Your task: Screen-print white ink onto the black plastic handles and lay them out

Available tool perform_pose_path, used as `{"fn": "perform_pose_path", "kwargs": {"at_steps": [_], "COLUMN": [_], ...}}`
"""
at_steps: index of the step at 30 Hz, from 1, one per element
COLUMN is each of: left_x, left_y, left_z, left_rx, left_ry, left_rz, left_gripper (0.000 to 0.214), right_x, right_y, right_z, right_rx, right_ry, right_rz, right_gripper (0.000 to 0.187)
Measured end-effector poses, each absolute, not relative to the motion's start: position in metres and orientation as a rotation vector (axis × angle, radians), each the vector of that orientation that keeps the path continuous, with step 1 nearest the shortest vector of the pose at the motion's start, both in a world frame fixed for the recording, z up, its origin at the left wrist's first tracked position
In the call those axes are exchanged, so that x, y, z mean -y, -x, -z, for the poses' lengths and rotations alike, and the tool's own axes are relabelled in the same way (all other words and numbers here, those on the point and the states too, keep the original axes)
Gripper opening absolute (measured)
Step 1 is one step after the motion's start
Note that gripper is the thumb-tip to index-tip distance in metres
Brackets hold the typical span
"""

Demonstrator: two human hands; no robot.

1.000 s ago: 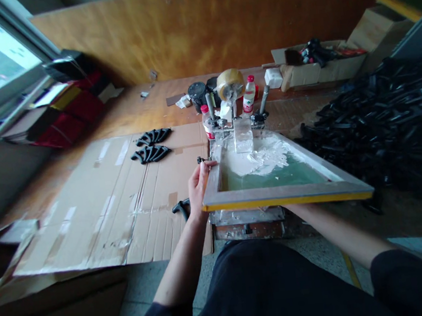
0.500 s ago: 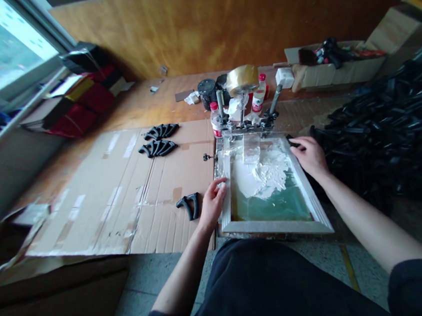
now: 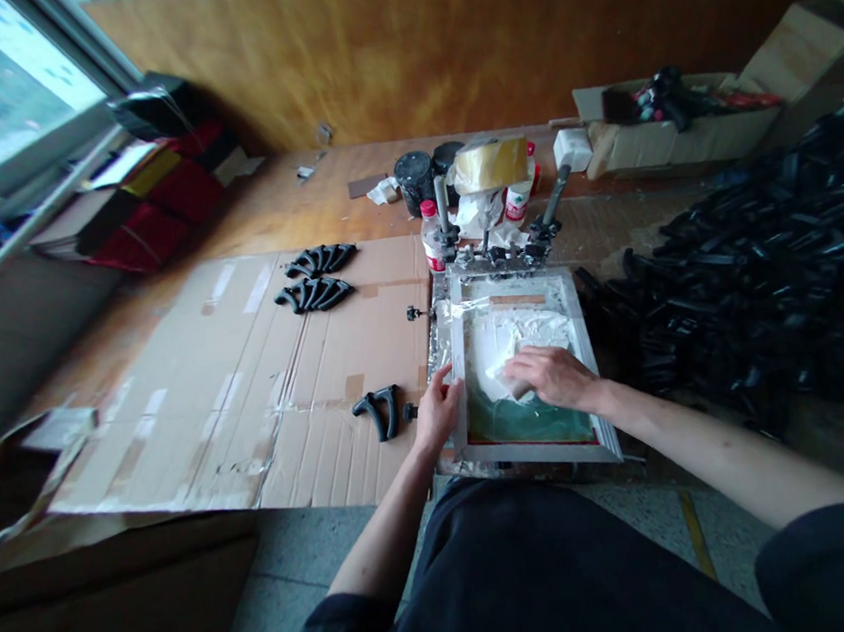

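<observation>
A screen printing frame (image 3: 604,407) with a metal rim lies in front of me, its green mesh (image 3: 531,422) partly covered with white ink (image 3: 485,334). My right hand (image 3: 555,376) is closed around a pale squeegee (image 3: 518,386) whose edge rests in the ink; the fingers cover much of it. At the rim's left side, my left hand (image 3: 436,413) has thumb and fingers against the edge. Close to that hand are a black knob (image 3: 409,412) and two curved black handles (image 3: 378,413) on the cardboard (image 3: 330,446). What lies under the mesh is hidden.
Two rows of black handles (image 3: 316,295) lie farther back on the cardboard. Behind the frame stand clamp posts (image 3: 552,197), a tape roll (image 3: 491,165), a red-capped bottle (image 3: 432,236) and dark tubs (image 3: 415,182). A large pile of black parts (image 3: 779,268) fills the right.
My right hand has moved from the frame's right edge onto the mesh and taken hold of the squeegee, now nearer me. The frame has come down flatter; my left hand stays at its left edge.
</observation>
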State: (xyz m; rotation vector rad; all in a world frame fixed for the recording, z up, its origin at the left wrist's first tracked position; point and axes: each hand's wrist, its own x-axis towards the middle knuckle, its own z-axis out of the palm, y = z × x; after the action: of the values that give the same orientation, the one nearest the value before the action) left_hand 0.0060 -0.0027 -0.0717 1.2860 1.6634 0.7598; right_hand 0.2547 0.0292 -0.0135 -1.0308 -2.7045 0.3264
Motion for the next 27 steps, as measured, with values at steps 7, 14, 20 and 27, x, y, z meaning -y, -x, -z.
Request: {"fn": "perform_pose_path", "kwargs": {"at_steps": [7,14,20,27], "left_x": [0.002,0.003,0.005,-0.027], "left_y": [-0.005,-0.006,-0.005,-0.025], "left_z": [0.071,0.067,0.023,-0.064], "left_rx": [-1.631,-1.583,-1.463,-1.243], "left_ry": [-1.245,-1.173,-1.122,-1.046], "left_rz": [-0.771,-0.804,-0.895,-1.288], "left_gripper": [0.055,0.057,0.063,0.057], "right_x": [-0.031,-0.011,-0.085,-0.12], "right_y": [-0.258,-0.253,-0.254,-0.365], "right_z": [0.008,0.022,-0.021,-0.005], "right_rx": [2.622,2.535,2.173,1.617], "right_ry": [1.051,0.995,1.309,1.691], "right_rz": [-0.437,-0.4,-0.384,-0.344], "right_gripper": [0.024,0.029,0.052,0.041]}}
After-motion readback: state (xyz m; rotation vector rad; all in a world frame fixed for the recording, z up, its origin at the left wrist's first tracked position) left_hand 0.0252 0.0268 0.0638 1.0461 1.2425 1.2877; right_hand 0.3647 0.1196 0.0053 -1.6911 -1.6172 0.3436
